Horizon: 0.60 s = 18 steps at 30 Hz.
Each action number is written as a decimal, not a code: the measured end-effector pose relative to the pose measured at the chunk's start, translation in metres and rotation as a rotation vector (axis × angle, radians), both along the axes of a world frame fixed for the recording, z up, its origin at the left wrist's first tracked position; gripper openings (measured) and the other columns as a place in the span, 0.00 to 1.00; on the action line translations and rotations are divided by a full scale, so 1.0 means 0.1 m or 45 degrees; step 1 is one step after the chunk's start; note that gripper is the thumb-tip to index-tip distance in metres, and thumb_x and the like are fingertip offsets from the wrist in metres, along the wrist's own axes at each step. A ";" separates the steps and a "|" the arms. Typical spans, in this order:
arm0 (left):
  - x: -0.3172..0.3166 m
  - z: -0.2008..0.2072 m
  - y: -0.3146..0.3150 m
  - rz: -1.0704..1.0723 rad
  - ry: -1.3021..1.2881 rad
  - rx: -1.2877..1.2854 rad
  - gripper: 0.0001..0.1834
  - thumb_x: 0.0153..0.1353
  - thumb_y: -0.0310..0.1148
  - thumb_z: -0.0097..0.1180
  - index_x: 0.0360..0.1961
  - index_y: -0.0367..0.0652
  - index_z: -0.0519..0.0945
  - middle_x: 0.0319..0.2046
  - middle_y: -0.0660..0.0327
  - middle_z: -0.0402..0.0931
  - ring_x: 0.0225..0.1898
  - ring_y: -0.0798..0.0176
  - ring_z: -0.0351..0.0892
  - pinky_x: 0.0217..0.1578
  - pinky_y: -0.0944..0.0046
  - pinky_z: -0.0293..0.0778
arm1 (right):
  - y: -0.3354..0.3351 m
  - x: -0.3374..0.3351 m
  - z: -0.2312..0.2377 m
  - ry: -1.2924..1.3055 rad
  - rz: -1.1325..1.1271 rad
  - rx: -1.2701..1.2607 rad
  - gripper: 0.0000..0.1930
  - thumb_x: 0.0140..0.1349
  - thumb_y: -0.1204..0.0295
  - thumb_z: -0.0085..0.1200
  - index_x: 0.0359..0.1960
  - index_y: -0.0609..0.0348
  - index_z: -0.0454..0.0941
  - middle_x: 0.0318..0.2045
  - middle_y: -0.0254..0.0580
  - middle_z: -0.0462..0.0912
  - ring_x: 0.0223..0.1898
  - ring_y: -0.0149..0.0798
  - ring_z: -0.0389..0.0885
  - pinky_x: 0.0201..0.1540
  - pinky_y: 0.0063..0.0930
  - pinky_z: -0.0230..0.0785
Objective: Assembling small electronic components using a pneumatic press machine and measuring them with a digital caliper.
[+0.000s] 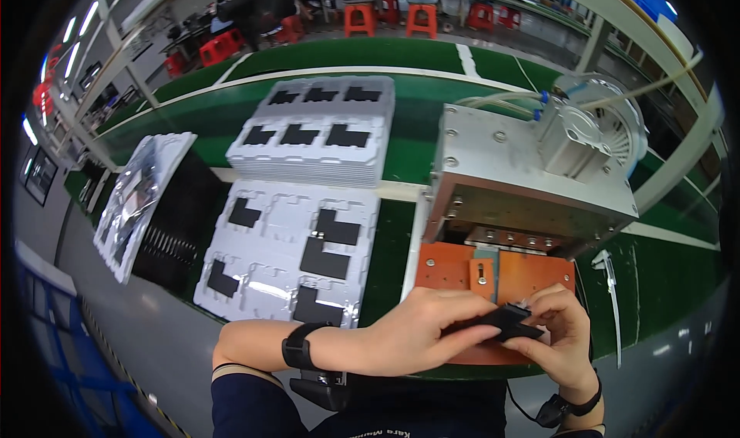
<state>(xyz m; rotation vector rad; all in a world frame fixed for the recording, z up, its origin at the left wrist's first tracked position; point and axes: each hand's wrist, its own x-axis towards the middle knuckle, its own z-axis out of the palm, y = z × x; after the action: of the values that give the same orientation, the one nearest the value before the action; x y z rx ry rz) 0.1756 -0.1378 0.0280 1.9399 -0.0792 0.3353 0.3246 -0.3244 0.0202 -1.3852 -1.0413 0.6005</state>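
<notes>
My left hand (432,326) pinches a flat black piece (507,321) between thumb and fingers, just in front of the machine's orange plate (539,272). On the other side, my right hand (561,334) grips the same piece near its end, where a small silvery bit shows at the fingertips. The fingers hide part of its outline. Similar black L-shaped pieces (325,259) lie in the white moulded tray (266,257) left of my hands; some of its pockets hold none.
A metal press (493,153) with a cylinder and air hoses stands behind the orange plate. A stack of white trays (308,164) is at the back, and a plastic-wrapped tray (139,199) leans at the left. Silver calipers (610,292) lie right on the green bench. People sit far off.
</notes>
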 end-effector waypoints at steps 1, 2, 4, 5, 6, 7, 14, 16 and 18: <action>-0.09 -0.01 0.08 0.124 0.010 -0.012 0.11 0.61 0.31 0.59 0.41 0.34 0.79 0.27 0.55 0.77 0.27 0.59 0.78 0.30 0.63 0.71 | 0.01 0.05 -0.04 -0.042 0.104 -0.002 0.29 0.44 0.83 0.71 0.48 0.62 0.70 0.47 0.44 0.72 0.40 0.33 0.80 0.43 0.24 0.75; -0.20 -0.03 0.16 0.250 0.021 -0.024 0.10 0.61 0.29 0.59 0.42 0.34 0.79 0.28 0.55 0.78 0.28 0.63 0.78 0.29 0.65 0.71 | 0.01 0.09 -0.03 -0.100 0.027 -0.054 0.30 0.43 0.82 0.72 0.49 0.62 0.71 0.48 0.44 0.71 0.43 0.34 0.79 0.45 0.24 0.74; -0.41 -0.19 0.49 0.561 -0.004 -0.284 0.13 0.61 0.28 0.60 0.46 0.32 0.78 0.30 0.61 0.80 0.28 0.74 0.76 0.31 0.72 0.73 | -0.06 0.22 -0.06 -0.182 -0.147 -0.137 0.29 0.45 0.81 0.70 0.50 0.63 0.71 0.46 0.42 0.72 0.42 0.33 0.79 0.46 0.24 0.73; -0.50 -0.24 0.69 0.704 -0.030 -0.434 0.17 0.62 0.29 0.60 0.50 0.34 0.78 0.31 0.65 0.79 0.28 0.74 0.77 0.31 0.73 0.73 | -0.10 0.28 -0.11 -0.132 -0.210 -0.180 0.23 0.46 0.82 0.68 0.46 0.64 0.74 0.44 0.40 0.73 0.41 0.32 0.79 0.47 0.24 0.72; -0.62 -0.38 1.00 0.879 -0.053 -0.317 0.18 0.62 0.29 0.59 0.54 0.36 0.77 0.31 0.66 0.79 0.28 0.75 0.76 0.31 0.73 0.74 | -0.17 0.35 -0.16 -0.009 -0.252 -0.161 0.16 0.47 0.85 0.65 0.39 0.65 0.76 0.39 0.40 0.75 0.37 0.30 0.79 0.41 0.21 0.73; -0.78 -0.48 1.33 0.994 -0.038 -0.306 0.19 0.62 0.30 0.60 0.53 0.35 0.77 0.30 0.66 0.79 0.28 0.76 0.75 0.30 0.74 0.72 | -0.18 0.38 -0.20 0.052 -0.245 -0.123 0.14 0.48 0.85 0.64 0.37 0.65 0.76 0.37 0.40 0.75 0.34 0.29 0.79 0.38 0.19 0.73; -1.32 -0.92 2.06 1.388 0.375 0.053 0.17 0.59 0.31 0.61 0.48 0.34 0.80 0.24 0.65 0.78 0.24 0.74 0.74 0.27 0.71 0.68 | -0.14 0.35 -0.25 -0.018 -0.273 -0.060 0.07 0.51 0.85 0.62 0.31 0.65 0.77 0.31 0.38 0.76 0.26 0.26 0.78 0.28 0.15 0.70; -1.30 -0.94 1.98 1.435 0.421 0.185 0.15 0.57 0.31 0.63 0.43 0.34 0.82 0.24 0.63 0.79 0.24 0.70 0.75 0.27 0.68 0.69 | -0.13 0.35 -0.26 -0.071 -0.276 -0.063 0.07 0.51 0.85 0.62 0.30 0.65 0.77 0.30 0.38 0.76 0.26 0.25 0.78 0.28 0.15 0.69; -1.32 -0.88 1.88 1.472 0.353 1.013 0.10 0.53 0.31 0.65 0.33 0.36 0.85 0.26 0.58 0.79 0.27 0.59 0.76 0.29 0.60 0.71 | -0.14 0.36 -0.26 -0.122 -0.270 -0.066 0.07 0.51 0.85 0.62 0.30 0.65 0.77 0.29 0.38 0.76 0.26 0.25 0.77 0.27 0.15 0.69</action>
<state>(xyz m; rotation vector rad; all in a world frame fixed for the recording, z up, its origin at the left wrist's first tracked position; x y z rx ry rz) 0.0440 0.0502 -0.0598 2.6141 1.3065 0.8648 0.3604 -0.3379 -0.0057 -1.5592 -0.9443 0.4104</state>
